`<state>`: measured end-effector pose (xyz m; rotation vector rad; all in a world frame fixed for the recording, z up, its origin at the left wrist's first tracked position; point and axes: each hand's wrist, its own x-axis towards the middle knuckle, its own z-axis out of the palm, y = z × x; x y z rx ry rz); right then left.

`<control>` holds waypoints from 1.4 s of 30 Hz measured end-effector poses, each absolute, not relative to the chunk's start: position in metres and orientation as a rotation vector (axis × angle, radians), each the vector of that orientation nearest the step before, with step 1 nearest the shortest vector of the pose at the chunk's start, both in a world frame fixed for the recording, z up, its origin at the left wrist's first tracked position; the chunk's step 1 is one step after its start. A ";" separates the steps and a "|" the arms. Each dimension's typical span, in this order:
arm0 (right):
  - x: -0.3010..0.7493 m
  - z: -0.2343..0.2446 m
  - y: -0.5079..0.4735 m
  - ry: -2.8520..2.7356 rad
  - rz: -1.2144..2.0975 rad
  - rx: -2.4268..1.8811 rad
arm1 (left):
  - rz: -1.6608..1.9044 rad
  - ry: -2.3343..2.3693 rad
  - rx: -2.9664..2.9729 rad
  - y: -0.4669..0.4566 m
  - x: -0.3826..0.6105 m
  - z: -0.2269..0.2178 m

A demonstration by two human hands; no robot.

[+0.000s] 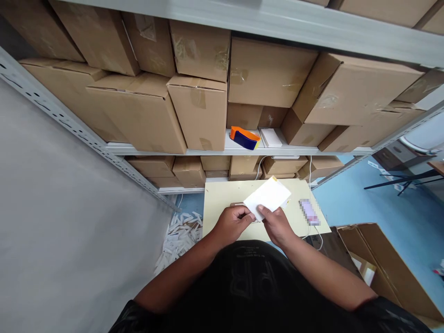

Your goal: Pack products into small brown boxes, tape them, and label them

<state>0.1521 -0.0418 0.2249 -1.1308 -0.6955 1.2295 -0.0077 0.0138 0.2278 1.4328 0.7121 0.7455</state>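
Note:
A flat white rectangle, like a card or a thin packet, is held tilted above the pale table. A small yellow patch shows at its far corner. My right hand grips the near right edge, its thumb lying on top and its fingers hidden underneath. At the near left corner, my left hand is closed, with fingers curled and thumb pressed against the edge. Partly covered by the white card, something light lies beneath it; I cannot make out what. To the right on the table is a blurred-out phone-like object.
Shelves of cardboard boxes rise behind the table. An orange and blue band and a white stack sit on one shelf. White strips litter the floor at left. An opened carton stands at right. Cables hang near the table.

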 end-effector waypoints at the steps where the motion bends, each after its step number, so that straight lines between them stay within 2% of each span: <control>1: 0.151 0.228 -0.040 -0.652 1.195 -1.152 | 0.742 0.689 1.417 0.014 -0.008 0.229; 11: 0.150 0.234 -0.048 -0.647 1.221 -1.197 | 0.825 0.751 1.294 0.021 -0.019 0.237; 32: 0.135 0.224 -0.056 -0.726 1.210 -1.247 | 0.825 0.743 1.225 0.012 -0.034 0.222; 42: 0.127 0.221 -0.057 -0.646 1.370 -1.165 | 0.864 0.686 1.243 0.007 -0.038 0.219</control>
